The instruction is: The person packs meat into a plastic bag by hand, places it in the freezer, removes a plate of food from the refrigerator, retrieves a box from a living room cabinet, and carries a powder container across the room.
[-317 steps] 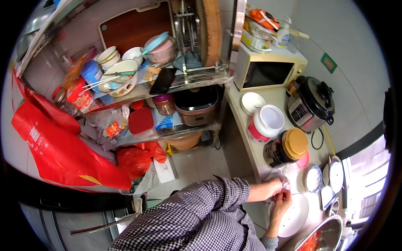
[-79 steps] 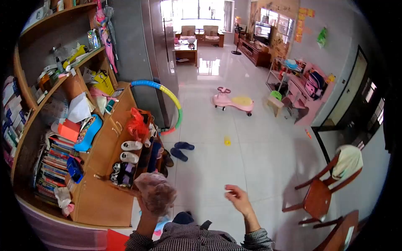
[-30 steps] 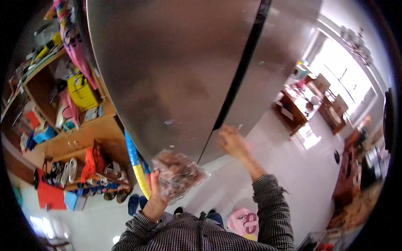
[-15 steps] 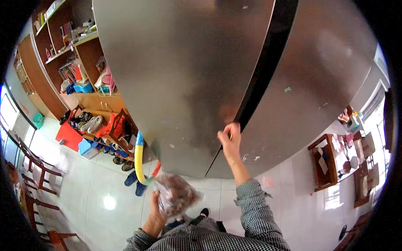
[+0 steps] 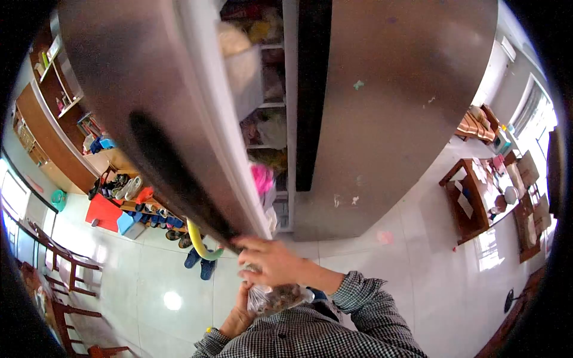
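The left door [image 5: 179, 119] of a tall metallic fridge stands partly open, its edge blurred. My right hand [image 5: 268, 261] is at the lower edge of that door, fingers curled against it. Below, close to my body, my left hand [image 5: 240, 313] grips a clear plastic bag [image 5: 277, 299] with brownish contents that I cannot make out. Shelves with bagged items [image 5: 268, 128] show through the gap, and a bright pink item [image 5: 261, 178] sits low inside. The right fridge door [image 5: 394, 107] is closed.
Left of the fridge are a shoe rack [image 5: 149, 209], blue slippers [image 5: 200, 262], a yellow section of hoop [image 5: 196, 238] and wooden chairs [image 5: 71, 268]. A low wooden table [image 5: 462, 209] stands at the right on the tiled floor [image 5: 370, 262].
The left fridge door has swung open toward me, uncovering the shelves. My right hand has moved left and down with the door's edge. The bag and my left hand are lower and nearer my body.
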Demonstrator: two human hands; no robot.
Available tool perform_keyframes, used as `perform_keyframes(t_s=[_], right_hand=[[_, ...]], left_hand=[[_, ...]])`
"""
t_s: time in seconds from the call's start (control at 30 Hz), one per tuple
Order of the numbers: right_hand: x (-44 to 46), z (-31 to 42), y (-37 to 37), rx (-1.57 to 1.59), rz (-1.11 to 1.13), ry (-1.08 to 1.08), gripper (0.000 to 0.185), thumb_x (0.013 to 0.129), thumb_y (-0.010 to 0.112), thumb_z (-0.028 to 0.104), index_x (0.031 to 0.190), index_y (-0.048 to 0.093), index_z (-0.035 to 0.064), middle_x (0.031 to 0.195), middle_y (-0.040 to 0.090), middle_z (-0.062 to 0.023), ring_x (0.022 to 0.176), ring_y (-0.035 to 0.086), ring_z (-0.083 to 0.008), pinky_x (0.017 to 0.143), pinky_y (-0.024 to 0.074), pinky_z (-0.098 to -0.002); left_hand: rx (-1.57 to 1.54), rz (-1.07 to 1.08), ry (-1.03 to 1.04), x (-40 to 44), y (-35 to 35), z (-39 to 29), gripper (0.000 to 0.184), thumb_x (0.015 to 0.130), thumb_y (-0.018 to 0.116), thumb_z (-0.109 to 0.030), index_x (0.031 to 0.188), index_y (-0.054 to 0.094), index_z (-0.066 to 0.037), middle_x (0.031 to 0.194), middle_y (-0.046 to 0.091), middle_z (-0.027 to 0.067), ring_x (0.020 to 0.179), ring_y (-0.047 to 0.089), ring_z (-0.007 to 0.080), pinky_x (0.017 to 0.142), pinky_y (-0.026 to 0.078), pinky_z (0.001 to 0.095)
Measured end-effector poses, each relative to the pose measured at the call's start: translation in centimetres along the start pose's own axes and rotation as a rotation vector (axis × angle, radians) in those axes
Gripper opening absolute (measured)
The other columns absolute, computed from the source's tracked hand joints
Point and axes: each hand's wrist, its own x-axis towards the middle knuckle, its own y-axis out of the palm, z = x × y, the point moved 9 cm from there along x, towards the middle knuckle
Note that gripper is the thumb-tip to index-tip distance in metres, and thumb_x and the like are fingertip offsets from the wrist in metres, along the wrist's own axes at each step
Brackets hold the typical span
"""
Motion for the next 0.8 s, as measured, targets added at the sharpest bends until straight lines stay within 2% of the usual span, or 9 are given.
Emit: perform_keyframes(t_s=[0.1, 0.17, 0.27, 0.3, 0.37, 0.47, 0.57, 0.67, 0.8], right_hand=[[0.6, 0.9, 0.0, 0.063, 0.041, -0.062, 0.018, 0.073, 0.066, 0.024, 0.08, 0.06, 0.0076, 0.119, 0.053, -0.0119, 0.096, 0.059, -0.0267, 0.079, 0.0493, -0.037], [0.1, 0.7, -0.8, 0.058, 0.011, -0.066, 0.019, 0.073, 0.066, 0.023, 0.082, 0.062, 0.0072, 0.12, 0.053, -0.0129, 0.098, 0.058, -0.0271, 0.084, 0.0466, -0.0373], [-2.1, -3.3, -3.4, 0.06, 0.034, 0.13, 0.026, 0.073, 0.067, 0.024, 0.09, 0.061, 0.0053, 0.121, 0.051, -0.0156, 0.106, 0.053, -0.0294, 0.088, 0.044, -0.0378], [-2.9, -4.5, -4.1, 0.03, 0.023, 0.191, 0.033, 0.074, 0.067, 0.026, 0.098, 0.058, 0.005, 0.123, 0.05, -0.0163, 0.108, 0.052, -0.03, 0.089, 0.0427, -0.0378], [-5.3, -6.8, -4.5, -0.036, -0.003, 0.305, 0.048, 0.075, 0.068, 0.03, 0.113, 0.053, 0.0045, 0.126, 0.047, -0.0176, 0.112, 0.048, -0.0314, 0.092, 0.0401, -0.0376], [-10.4, -12.3, -2.2, 0.553, -0.128, 0.652, 0.069, 0.076, 0.069, 0.034, 0.13, 0.038, 0.0056, 0.133, 0.039, -0.0154, 0.122, 0.038, -0.0288, 0.099, 0.0328, -0.0373], [-12.2, -13.8, -1.8, 0.825, -0.208, 0.738, 0.075, 0.076, 0.07, 0.03, 0.136, 0.03, 0.0068, 0.136, 0.034, -0.012, 0.126, 0.033, -0.0264, 0.102, 0.0282, -0.0374], [-13.9, -14.7, -0.9, 1.273, -0.265, 0.914, 0.069, 0.076, 0.07, 0.018, 0.134, 0.034, 0.0074, 0.13, 0.041, -0.0117, 0.12, 0.04, -0.0258, 0.1, 0.0323, -0.037], [-18.2, -18.0, -1.4, 1.231, -0.384, 1.146, 0.066, 0.074, 0.068, 0.007, 0.131, 0.036, 0.0056, 0.122, 0.05, -0.0118, 0.109, 0.051, -0.0242, 0.092, 0.0421, -0.0352]], left_hand=[[-0.191, 0.021, 0.037, -2.3, 6.2, -0.8, 0.046, 0.084, 0.049, -0.038, 0.116, 0.051, -0.004, 0.107, 0.06, 0.0104, 0.09, 0.061, 0.0258, 0.076, 0.052, 0.0414], [-0.195, -0.013, 0.004, -1.2, 3.2, -0.1, 0.051, 0.081, 0.052, -0.037, 0.119, 0.048, -0.003, 0.112, 0.058, 0.012, 0.095, 0.06, 0.0276, 0.084, 0.049, 0.0429], [-0.138, 0.167, 0.126, -0.6, 4.4, -1.7, 0.055, 0.076, 0.054, -0.034, 0.121, 0.046, -0.003, 0.114, 0.057, 0.0136, 0.099, 0.057, 0.0297, 0.086, 0.048, 0.0455], [0.006, 0.026, 0.264, -3.4, 8.5, -3.3, 0.058, 0.073, 0.056, -0.032, 0.122, 0.045, -0.003, 0.114, 0.057, 0.0147, 0.102, 0.056, 0.0311, 0.086, 0.047, 0.0475], [-0.052, 0.104, 0.245, -1.9, 8.8, -3.6, 0.057, 0.075, 0.055, -0.031, 0.124, 0.043, -0.003, 0.117, 0.054, 0.015, 0.102, 0.056, 0.0303, 0.087, 0.047, 0.0482], [0.064, 0.083, 0.331, -1.6, 10.4, -4.8, 0.051, 0.08, 0.052, -0.025, 0.125, 0.041, -0.003, 0.119, 0.052, 0.0138, 0.104, 0.054, 0.0262, 0.089, 0.045, 0.0417], [0.231, 0.048, 0.411, -2.1, 14.0, -5.3, 0.046, 0.083, 0.049, -0.019, 0.126, 0.04, -0.003, 0.119, 0.052, 0.0119, 0.106, 0.053, 0.0225, 0.091, 0.043, 0.0361], [0.357, 0.032, 0.464, -1.9, 16.0, -5.9, 0.051, 0.082, 0.055, -0.012, 0.128, 0.036, -0.001, 0.119, 0.05, 0.0096, 0.11, 0.049, 0.0198, 0.094, 0.039, 0.033], [0.493, 0.184, 0.631, 1.5, 17.7, -5.3, 0.066, 0.074, 0.067, -0.008, 0.13, 0.032, -0.001, 0.119, 0.049, 0.0085, 0.111, 0.047, 0.0189, 0.096, 0.037, 0.0316]])
